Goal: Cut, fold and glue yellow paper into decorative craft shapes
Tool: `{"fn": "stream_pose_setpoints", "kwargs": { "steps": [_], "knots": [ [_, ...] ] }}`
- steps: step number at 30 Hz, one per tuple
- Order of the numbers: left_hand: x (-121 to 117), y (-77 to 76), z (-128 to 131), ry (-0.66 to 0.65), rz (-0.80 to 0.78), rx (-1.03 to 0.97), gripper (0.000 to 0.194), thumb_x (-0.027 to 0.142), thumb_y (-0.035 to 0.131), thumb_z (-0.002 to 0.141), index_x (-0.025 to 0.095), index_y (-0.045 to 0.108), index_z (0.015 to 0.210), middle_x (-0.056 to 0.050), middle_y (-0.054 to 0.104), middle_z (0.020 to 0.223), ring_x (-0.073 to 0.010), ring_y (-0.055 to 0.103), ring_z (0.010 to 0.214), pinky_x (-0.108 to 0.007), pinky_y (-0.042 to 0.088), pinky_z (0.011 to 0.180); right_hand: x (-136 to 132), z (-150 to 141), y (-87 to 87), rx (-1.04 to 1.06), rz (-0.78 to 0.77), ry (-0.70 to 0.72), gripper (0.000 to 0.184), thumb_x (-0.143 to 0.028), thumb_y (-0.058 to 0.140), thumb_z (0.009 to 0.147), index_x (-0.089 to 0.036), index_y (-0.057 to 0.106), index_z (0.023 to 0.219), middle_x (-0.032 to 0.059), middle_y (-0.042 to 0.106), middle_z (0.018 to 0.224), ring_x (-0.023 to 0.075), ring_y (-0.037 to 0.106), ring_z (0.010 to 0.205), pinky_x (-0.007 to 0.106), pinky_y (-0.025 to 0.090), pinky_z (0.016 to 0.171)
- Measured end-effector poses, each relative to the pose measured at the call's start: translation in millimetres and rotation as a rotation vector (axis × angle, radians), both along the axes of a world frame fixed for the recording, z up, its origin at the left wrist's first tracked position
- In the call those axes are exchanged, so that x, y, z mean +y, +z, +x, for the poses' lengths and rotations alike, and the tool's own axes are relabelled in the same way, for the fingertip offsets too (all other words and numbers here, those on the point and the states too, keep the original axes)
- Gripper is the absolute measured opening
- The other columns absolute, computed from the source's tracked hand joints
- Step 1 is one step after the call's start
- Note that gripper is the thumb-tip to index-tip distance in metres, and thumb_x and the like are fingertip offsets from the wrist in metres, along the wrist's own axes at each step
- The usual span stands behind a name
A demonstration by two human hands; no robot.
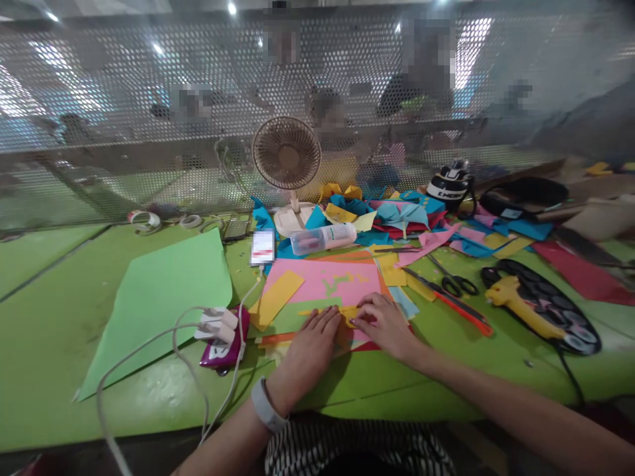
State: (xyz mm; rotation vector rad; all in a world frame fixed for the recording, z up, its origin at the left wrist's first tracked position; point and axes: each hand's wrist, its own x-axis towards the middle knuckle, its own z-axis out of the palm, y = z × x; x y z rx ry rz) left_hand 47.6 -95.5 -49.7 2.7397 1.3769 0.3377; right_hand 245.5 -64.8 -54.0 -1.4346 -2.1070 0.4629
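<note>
My left hand (313,344) lies palm down with its fingers stretched out, pressing on a narrow yellow paper strip (349,311). My right hand (385,325) pinches the right part of that strip between thumb and fingers. Beneath the hands is a stack of coloured paper, with a light green piece (285,318) over a pink sheet (295,270). Small green and yellow paper bits (337,284) are scattered on the pink. A yellow-orange paper rectangle (278,301) lies slantwise at the stack's left side.
Right of the stack lie an orange cutter knife (466,311), black scissors (459,285) and a yellow glue gun (526,307) on a black tray. A large green sheet (163,291), plugged chargers (218,325) and cables are leftward. A phone (262,248), bottle (325,238) and fan (286,155) stand behind.
</note>
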Motion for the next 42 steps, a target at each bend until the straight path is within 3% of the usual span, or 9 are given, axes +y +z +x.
{"fn": "stream_pose_setpoints", "kwargs": {
  "steps": [4, 9, 14, 22, 35, 39, 42],
  "knots": [
    [0.2, -3.6, -0.7, 0.007, 0.007, -0.015, 0.044, 0.007, 0.039, 0.087, 0.013, 0.036, 0.131, -0.013, 0.048, 0.135, -0.0202, 0.041, 0.127, -0.041, 0.031, 0.107, 0.7, -3.8, -1.6, 0.023, -0.005, -0.033, 0.016, -0.034, 0.060, 0.081, -0.024, 0.065, 0.071, 0.0030, 0.059, 0.111, 0.0241, 0.049, 0.108, 0.042, 0.035, 0.092],
    [-0.9, -1.2, -0.2, -0.003, 0.014, -0.076, 0.045, 0.007, 0.037, 0.087, 0.013, 0.033, 0.131, -0.015, 0.051, 0.133, -0.0203, 0.043, 0.126, -0.042, 0.034, 0.105, 0.5, -5.6, -0.7, -0.036, -0.016, -0.043, 0.021, -0.034, 0.057, 0.080, -0.021, 0.064, 0.066, 0.0058, 0.050, 0.129, 0.0289, 0.031, 0.128, 0.048, 0.028, 0.100],
    [-1.1, -1.0, -0.2, 0.005, -0.007, -0.067, 0.044, 0.007, 0.036, 0.087, 0.012, 0.033, 0.131, -0.016, 0.049, 0.134, -0.0218, 0.041, 0.127, -0.043, 0.033, 0.106, 5.5, -9.6, 4.6, -0.098, -0.134, -0.054, 0.015, -0.031, 0.059, 0.075, -0.020, 0.066, 0.066, 0.0052, 0.043, 0.138, 0.0308, 0.022, 0.134, 0.049, 0.022, 0.104],
    [-1.4, 0.8, -0.2, 0.001, -0.068, -0.068, 0.043, 0.006, 0.036, 0.087, 0.014, 0.036, 0.129, -0.013, 0.046, 0.138, -0.0209, 0.036, 0.130, -0.043, 0.028, 0.108, 14.3, -15.9, 4.4, -0.175, -0.127, -0.098, 0.015, -0.031, 0.059, 0.072, -0.020, 0.064, 0.062, 0.0046, 0.046, 0.136, 0.0297, 0.022, 0.134, 0.046, 0.020, 0.106],
    [-3.5, 3.1, -2.0, -0.034, -0.037, 0.026, 0.051, 0.011, 0.042, 0.086, 0.019, 0.033, 0.136, -0.013, 0.038, 0.143, -0.0224, 0.033, 0.132, -0.043, 0.025, 0.109, 13.5, -17.4, -8.5, -0.167, 0.018, -0.050, 0.016, -0.027, 0.050, 0.081, -0.019, 0.058, 0.070, 0.0077, 0.044, 0.136, 0.0300, 0.025, 0.132, 0.052, 0.027, 0.102],
    [-3.8, 3.4, -2.7, -0.040, -0.025, 0.048, 0.052, 0.010, 0.043, 0.086, 0.019, 0.033, 0.136, -0.014, 0.039, 0.142, -0.0235, 0.034, 0.132, -0.043, 0.025, 0.108, 12.9, -17.2, -3.7, -0.201, 0.014, -0.050, 0.014, -0.028, 0.053, 0.082, -0.018, 0.059, 0.076, 0.0105, 0.045, 0.136, 0.0295, 0.028, 0.132, 0.049, 0.028, 0.103],
    [-3.3, 2.2, -2.5, -0.042, -0.025, 0.053, 0.048, 0.012, 0.043, 0.087, 0.019, 0.036, 0.134, -0.014, 0.041, 0.141, -0.0240, 0.033, 0.132, -0.044, 0.025, 0.108, 5.7, -13.9, 4.6, -0.219, 0.096, -0.044, 0.017, -0.032, 0.052, 0.085, -0.017, 0.061, 0.085, 0.0121, 0.047, 0.135, 0.0292, 0.032, 0.130, 0.048, 0.030, 0.103]
  ]
}}
